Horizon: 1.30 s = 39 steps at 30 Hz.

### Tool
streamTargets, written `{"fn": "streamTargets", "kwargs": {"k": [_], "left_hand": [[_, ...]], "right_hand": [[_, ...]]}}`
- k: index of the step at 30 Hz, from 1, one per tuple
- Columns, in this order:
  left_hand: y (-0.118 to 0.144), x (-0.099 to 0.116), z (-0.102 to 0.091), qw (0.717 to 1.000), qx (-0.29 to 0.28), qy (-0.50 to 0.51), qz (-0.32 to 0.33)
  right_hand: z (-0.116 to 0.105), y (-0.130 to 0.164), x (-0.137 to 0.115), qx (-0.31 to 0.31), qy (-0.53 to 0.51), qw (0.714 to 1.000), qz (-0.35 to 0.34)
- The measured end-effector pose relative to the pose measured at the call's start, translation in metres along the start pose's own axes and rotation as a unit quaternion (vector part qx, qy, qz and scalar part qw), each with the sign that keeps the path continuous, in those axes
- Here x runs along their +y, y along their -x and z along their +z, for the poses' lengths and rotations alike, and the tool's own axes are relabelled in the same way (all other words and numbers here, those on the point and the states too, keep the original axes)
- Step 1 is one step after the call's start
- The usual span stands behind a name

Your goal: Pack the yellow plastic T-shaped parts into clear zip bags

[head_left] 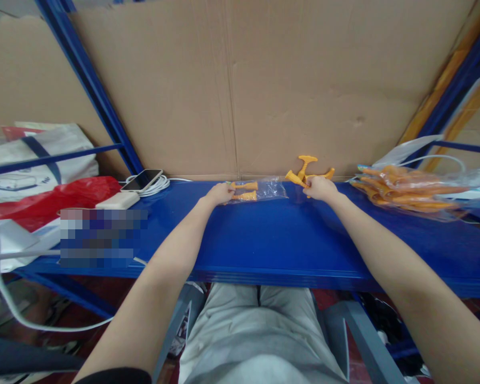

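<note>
My left hand (219, 193) is closed on the left end of a clear plastic bag (274, 189), which lies along the back of the blue shelf. Inside that bag are yellow-orange plastic pieces (246, 196) with flared ends. Further right, my right hand (320, 188) has its fingers closed at a small cluster of loose yellow plastic pieces (303, 169). One of these has a T-shaped top and stands up against the cardboard. My fingers partly hide the pieces, so their exact kind cannot be made out.
Filled clear bags of orange pieces (408, 188) are piled at the right. To the left lie a phone (142, 180) on a coiled white cable, a white power bank (118, 201) and a red plastic bag (64, 197). A cardboard sheet (240, 85) walls off the back.
</note>
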<state>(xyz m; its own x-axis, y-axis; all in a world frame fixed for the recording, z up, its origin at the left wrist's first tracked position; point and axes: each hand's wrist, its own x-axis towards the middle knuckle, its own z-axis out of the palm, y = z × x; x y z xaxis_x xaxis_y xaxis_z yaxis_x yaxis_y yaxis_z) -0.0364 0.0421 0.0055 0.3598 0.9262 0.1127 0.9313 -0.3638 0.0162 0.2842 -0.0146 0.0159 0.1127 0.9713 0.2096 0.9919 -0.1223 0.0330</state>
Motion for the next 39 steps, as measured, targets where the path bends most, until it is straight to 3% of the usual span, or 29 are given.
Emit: {"fn": "streamTargets", "kwargs": {"k": [6,13,17,23,26,31,39], "left_hand": [[-0.005,-0.003,0.007,0.999,0.036,0.025,0.010],[-0.006,-0.001,0.008,0.996,0.033,0.076,0.021],[-0.005,0.003,0.007,0.996,0.029,0.082,0.033],[-0.010,0.014,0.014,0.992,0.074,0.076,0.072],[-0.013,0.022,0.022,0.990,0.056,0.078,0.099],[-0.017,0.025,0.025,0.992,0.010,0.080,0.096],[-0.015,0.027,0.016,0.996,0.049,0.043,0.066]], "right_hand": [[-0.009,0.007,-0.011,0.042,0.015,0.997,-0.063],[-0.011,0.015,-0.024,0.047,0.047,0.992,-0.105],[-0.012,0.018,-0.028,0.053,0.055,0.991,-0.109],[-0.014,0.022,-0.039,0.047,0.055,0.989,-0.127],[-0.015,0.025,-0.044,0.041,0.050,0.988,-0.137],[-0.017,0.027,-0.048,0.037,0.045,0.989,-0.139],[-0.016,0.027,-0.050,0.041,0.035,0.989,-0.135]]}}
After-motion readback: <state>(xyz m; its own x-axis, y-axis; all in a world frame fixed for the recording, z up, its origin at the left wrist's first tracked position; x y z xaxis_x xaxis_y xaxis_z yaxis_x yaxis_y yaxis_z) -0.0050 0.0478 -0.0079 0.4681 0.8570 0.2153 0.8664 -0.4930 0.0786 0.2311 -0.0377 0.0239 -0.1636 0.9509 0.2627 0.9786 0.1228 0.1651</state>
